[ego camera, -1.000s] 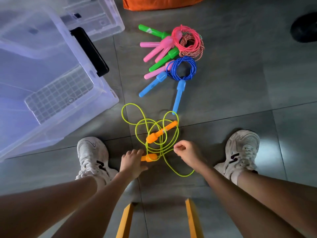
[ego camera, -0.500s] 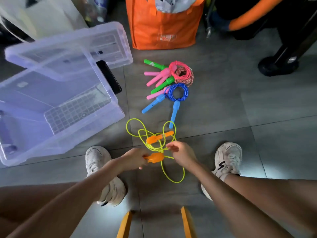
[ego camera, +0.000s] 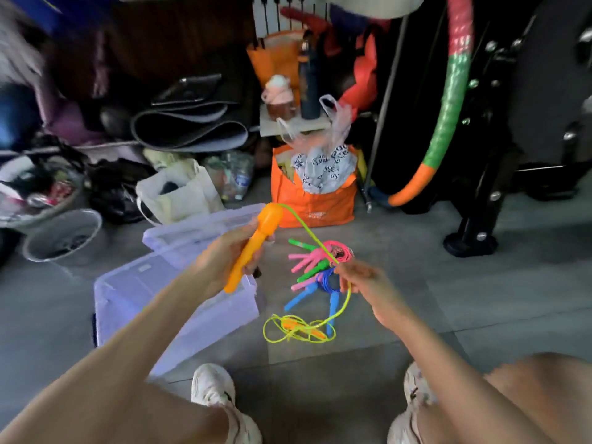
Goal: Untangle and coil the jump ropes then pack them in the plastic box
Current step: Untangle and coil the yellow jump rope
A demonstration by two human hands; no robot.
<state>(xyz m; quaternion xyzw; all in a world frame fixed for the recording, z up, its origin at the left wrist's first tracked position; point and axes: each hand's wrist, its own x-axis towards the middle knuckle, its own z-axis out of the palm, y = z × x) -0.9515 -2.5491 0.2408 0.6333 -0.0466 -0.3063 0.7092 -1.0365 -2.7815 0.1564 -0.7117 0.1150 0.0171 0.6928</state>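
— What is the biggest thing you can see?
— The grey tiled floor [ego camera: 448, 299]. On it, to my left, stands the big clear plastic box [ego camera: 144, 302]. Farther back stands the orange cloth bag [ego camera: 315, 203].

— Where are the ropes?
— The bunch of coiled pink, green and blue jump ropes [ego camera: 315, 267] lies on the floor just right of the box. Nearer to me, the thin yellow-green jump rope [ego camera: 307, 330] lies in a messy heap with one orange plastic handle [ego camera: 290, 324] in it.

— And the hands?
— My left hand [ego camera: 221, 261] is up in front of the box. Its fingers [ego camera: 235, 238] are wrapped round the other orange handle [ego camera: 256, 245]. The rope runs from that handle's top to my right hand [ego camera: 362, 277]. Those fingers pinch it, and it hangs down to the heap.
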